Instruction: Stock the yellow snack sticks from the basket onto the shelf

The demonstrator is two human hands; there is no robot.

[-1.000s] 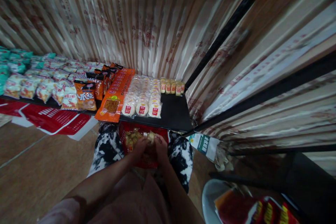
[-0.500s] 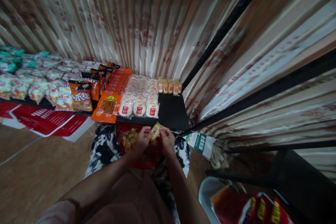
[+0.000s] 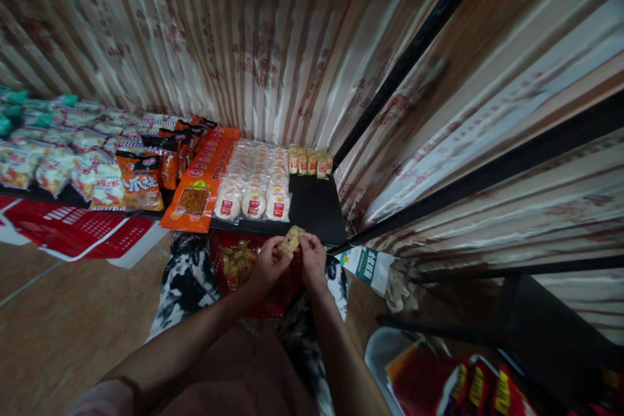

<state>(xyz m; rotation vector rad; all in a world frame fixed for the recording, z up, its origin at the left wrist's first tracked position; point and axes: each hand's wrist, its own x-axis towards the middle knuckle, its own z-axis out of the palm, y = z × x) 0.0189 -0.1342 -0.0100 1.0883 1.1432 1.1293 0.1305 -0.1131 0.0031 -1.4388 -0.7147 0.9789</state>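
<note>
Striped, patterned curtains hang behind a low black shelf (image 3: 312, 208) whose surface is lined with rows of packaged snacks, above a brown tiled floor. In front of the shelf edge, both hands grip one small snack packet (image 3: 290, 240): the left hand (image 3: 266, 266) pinches its lower left end and the right hand (image 3: 312, 260) its right end, fingers closed on the wrapper. The packet is pale yellow-tan, roughly rectangular and tilted, held just above a red basket (image 3: 280, 296) that rests on the person's lap over black-and-white patterned trousers. More tan packets (image 3: 236, 263) lie in the basket; its near side is hidden by the hands and forearms.

On the shelf, round white cakes with red labels (image 3: 253, 198) lie beside a long orange packet (image 3: 192, 201), and a short row of small yellow packets (image 3: 307, 161) stands at the back right corner. An orange bag (image 3: 141, 185) carries large white characters, too blurred to read. Further left, the rows of light and teal bags are cut off by the frame edge. A green-and-white label (image 3: 368, 265) hangs at the shelf's corner, its print illegible. At the lower right, red and yellow packaging (image 3: 478, 390) is only partly in view.
</note>
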